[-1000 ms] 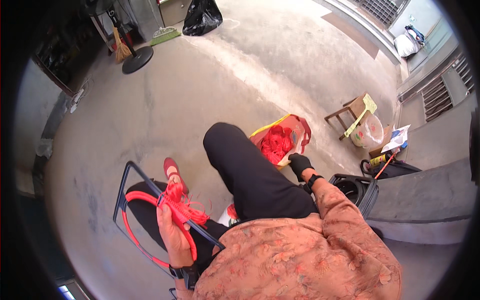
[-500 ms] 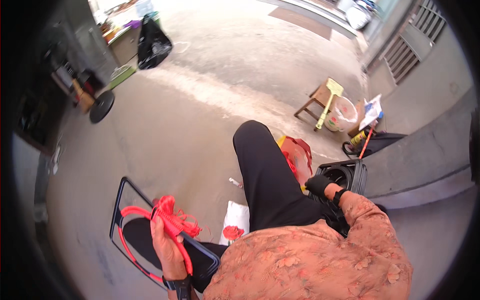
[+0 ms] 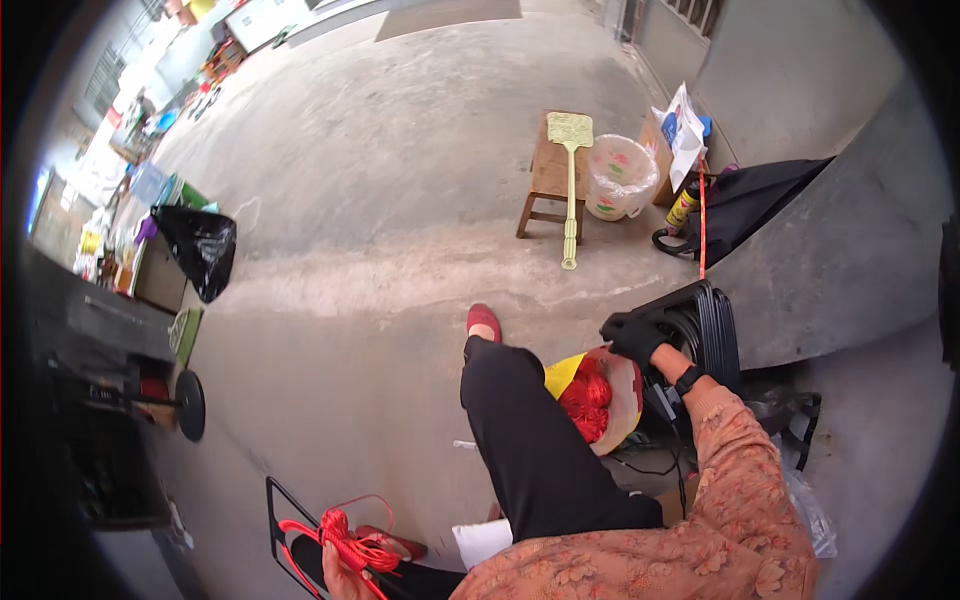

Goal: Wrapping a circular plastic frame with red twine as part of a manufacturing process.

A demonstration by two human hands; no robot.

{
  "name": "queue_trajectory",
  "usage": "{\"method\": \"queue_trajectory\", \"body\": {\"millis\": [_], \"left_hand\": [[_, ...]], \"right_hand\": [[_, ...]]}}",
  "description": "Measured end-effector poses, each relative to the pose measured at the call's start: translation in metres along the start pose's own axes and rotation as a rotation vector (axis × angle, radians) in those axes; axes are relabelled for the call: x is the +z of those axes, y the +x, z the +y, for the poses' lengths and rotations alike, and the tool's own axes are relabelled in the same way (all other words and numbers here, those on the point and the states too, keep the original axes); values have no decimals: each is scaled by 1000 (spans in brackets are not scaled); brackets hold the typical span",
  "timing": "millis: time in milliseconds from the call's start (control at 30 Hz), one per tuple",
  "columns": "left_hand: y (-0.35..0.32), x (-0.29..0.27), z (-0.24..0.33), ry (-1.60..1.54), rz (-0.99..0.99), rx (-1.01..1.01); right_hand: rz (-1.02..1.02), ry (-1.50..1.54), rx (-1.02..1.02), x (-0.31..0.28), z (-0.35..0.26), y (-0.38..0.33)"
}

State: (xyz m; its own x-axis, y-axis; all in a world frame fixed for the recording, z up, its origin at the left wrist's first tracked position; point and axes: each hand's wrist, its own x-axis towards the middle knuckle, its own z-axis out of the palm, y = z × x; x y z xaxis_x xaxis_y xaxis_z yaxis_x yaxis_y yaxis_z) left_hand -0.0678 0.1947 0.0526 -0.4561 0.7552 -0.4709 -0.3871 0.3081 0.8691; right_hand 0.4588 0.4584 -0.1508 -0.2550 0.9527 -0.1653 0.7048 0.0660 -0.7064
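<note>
At the lower left, my bare left hand (image 3: 345, 578) is closed around a bundle of red cord (image 3: 355, 540) and a black rectangular frame (image 3: 285, 500), which has a red-wrapped ring inside it. The lower part of this hand is cut off by the picture's edge. My right hand (image 3: 637, 338), in a black glove, has its fingers curled at the top rim of a yellow and reddish bag (image 3: 625, 400). Several skeins of red cord (image 3: 588, 398) lie in that bag. Right beside my right hand stands a stack of black frames (image 3: 710, 330).
Ahead are a wooden stool (image 3: 550, 175) with a pale yellow fly swatter (image 3: 570, 150), and a lined white bucket (image 3: 618, 178). A dark bag (image 3: 760, 205) leans by the right wall. A black plastic bag (image 3: 200, 250) hangs at the left. White packaging (image 3: 482, 543) lies near my leg.
My view has swung to the right. The bag beside my right hand now gapes toward me, showing the red skeins. The left hand still holds the cord and frame, lower in view.
</note>
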Motion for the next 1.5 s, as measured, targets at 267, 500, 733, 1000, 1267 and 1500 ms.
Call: {"method": "queue_trajectory", "body": {"millis": [267,500,733,1000,1267,1500], "left_hand": [[39,51,16,265,-16,-149],[103,89,5,91,48,-289],[150,97,-27,102,37,-352],[175,77,-59,94,78,-407],[175,45,-85,62,91,-465],[157,4,-57,111,99,-547]], "right_hand": [[350,739,583,15,103,61],[415,-59,551,2,154,112],[457,-416,535,-67,171,207],[166,-614,584,-99,189,268],[283,-682,354,-51,168,192],[-14,-640,322,4,70,44]]}}
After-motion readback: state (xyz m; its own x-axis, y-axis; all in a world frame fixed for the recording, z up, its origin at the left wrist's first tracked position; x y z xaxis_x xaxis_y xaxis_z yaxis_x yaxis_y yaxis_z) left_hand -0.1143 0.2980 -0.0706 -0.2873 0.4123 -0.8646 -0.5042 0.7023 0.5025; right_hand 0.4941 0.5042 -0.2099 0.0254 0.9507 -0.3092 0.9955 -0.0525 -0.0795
